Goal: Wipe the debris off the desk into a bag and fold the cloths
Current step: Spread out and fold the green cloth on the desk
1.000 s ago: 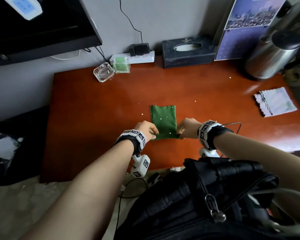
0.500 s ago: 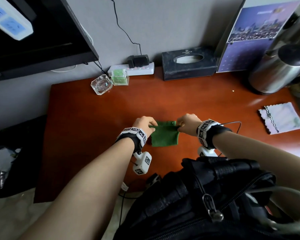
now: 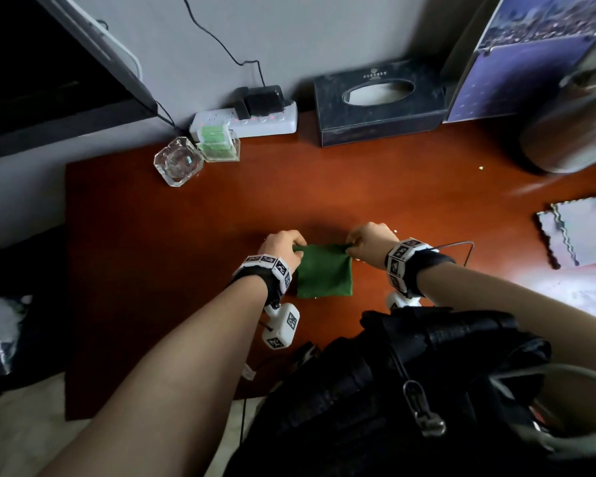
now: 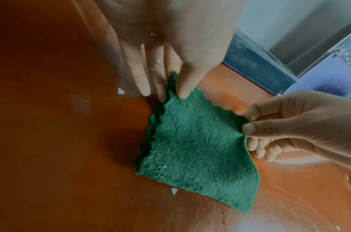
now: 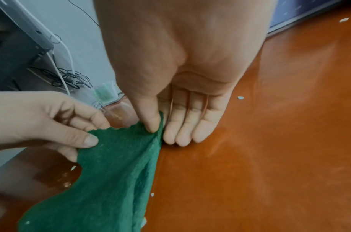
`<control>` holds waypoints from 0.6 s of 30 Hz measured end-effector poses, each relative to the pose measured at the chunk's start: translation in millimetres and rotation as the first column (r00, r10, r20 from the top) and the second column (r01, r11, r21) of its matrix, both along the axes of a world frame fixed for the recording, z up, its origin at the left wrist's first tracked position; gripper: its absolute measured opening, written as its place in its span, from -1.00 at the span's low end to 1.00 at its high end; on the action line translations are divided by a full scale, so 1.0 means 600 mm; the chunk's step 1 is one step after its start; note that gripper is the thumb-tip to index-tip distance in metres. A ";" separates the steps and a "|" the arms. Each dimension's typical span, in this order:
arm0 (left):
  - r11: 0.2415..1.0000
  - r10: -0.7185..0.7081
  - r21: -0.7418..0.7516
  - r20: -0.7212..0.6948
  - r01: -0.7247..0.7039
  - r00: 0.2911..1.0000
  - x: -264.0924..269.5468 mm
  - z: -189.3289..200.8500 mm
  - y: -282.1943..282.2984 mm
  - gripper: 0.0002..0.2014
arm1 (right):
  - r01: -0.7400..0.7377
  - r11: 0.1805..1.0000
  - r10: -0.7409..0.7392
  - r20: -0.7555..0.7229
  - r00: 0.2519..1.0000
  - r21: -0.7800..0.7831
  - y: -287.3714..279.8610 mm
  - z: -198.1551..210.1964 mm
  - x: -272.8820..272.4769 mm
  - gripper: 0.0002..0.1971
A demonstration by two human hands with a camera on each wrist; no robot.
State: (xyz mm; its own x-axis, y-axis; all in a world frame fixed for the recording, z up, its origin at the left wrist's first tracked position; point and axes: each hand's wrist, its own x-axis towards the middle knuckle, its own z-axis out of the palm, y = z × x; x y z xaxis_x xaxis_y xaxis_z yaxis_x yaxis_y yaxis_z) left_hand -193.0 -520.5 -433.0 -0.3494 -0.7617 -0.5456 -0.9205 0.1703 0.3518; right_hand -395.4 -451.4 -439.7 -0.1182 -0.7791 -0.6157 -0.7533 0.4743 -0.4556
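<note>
A green cloth (image 3: pixel 324 275), folded into a small square, lies in the middle of the red-brown desk (image 3: pixel 152 253). My left hand (image 3: pixel 284 244) pinches its far left corner between thumb and fingers (image 4: pixel 182 87). My right hand (image 3: pixel 367 241) pinches the far right corner (image 5: pixel 152 125). The far edge of the cloth (image 4: pixel 198 141) is lifted slightly off the wood. Small pale debris bits (image 4: pixel 173 190) lie on the desk around the cloth (image 5: pixel 111 180). A second, pale cloth (image 3: pixel 582 230), folded, lies at the desk's right edge.
At the back stand a glass ashtray (image 3: pixel 178 161), a clear box of green sticks (image 3: pixel 219 144), a white power strip (image 3: pixel 255 120), a dark tissue box (image 3: pixel 379 105), a calendar (image 3: pixel 530 56) and a steel kettle (image 3: pixel 572 132). A black backpack (image 3: pixel 410 390) sits at the near edge.
Both hands carried the near edge of the long green cloth forward and laid it over the far half, so the cloth is now half as long. The head view tilted down.
</note>
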 end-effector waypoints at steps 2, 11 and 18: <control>1.000 -0.010 -0.013 0.012 0.011 1.000 0.000 -0.005 -0.002 -0.85 | 0.009 1.000 -0.009 -0.016 1.000 0.001 -0.004 -0.006 -0.001 -0.82; 0.987 -0.142 -0.068 0.060 0.146 0.988 -0.011 -0.019 -0.004 -0.71 | -0.063 0.997 0.068 -0.097 0.993 0.055 -0.011 -0.012 0.005 -0.65; 0.971 -0.227 -0.038 0.182 0.237 0.957 -0.022 -0.021 -0.005 -0.72 | -0.074 0.994 0.082 -0.094 0.992 0.085 -0.020 -0.002 0.020 -0.81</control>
